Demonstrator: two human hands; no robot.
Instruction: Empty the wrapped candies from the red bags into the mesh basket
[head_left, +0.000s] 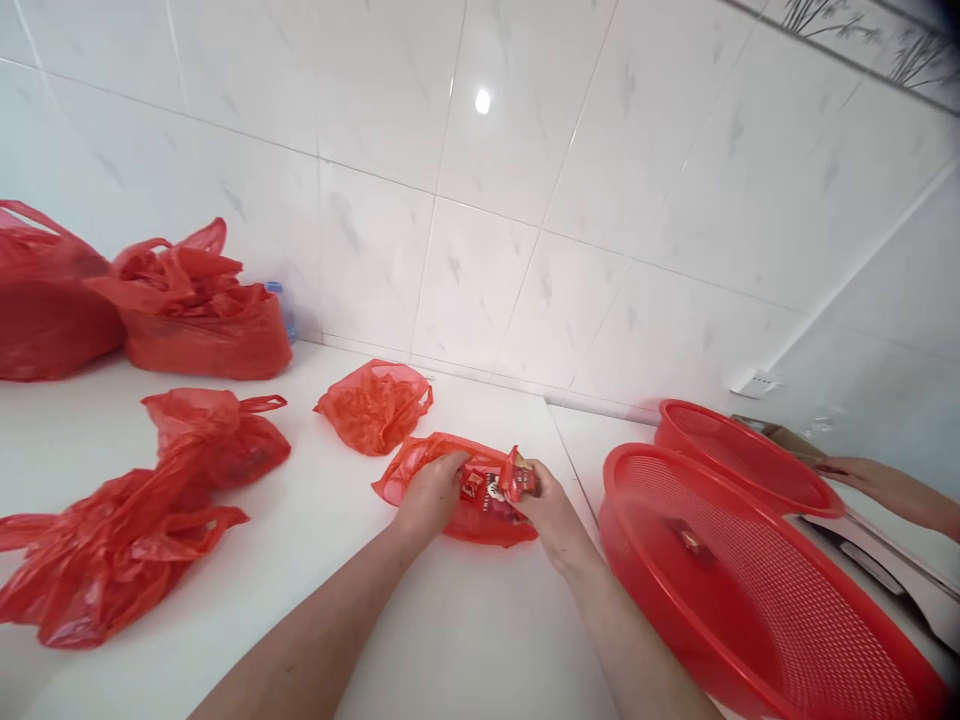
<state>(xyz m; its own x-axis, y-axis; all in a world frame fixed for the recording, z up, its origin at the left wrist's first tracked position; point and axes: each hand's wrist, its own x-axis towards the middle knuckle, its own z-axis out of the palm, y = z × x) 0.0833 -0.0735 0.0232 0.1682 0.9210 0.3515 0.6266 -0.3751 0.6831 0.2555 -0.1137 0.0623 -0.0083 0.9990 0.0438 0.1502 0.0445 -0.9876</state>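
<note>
In the middle of the table lies an opened red plastic bag (487,530) with small red wrapped packets (472,485) and a dark printed packet (496,493) inside. My left hand (431,495) is closed on the bag's left side, thumb at its mouth. Pinched in my right hand (549,505), just above the bag's right end, is a small shiny red packet (521,478). To the right stands a large red plastic basket (630,480), and a small red-brown packet (688,537) lies on its bottom.
Behind my bag sits a crumpled red bag (379,405). More red bags (202,330) stand and lie at the left, near a blue-capped bottle (275,300). A second red basket (720,440) is at the back right, where another person's hand (862,475) reaches in beside cardboard.
</note>
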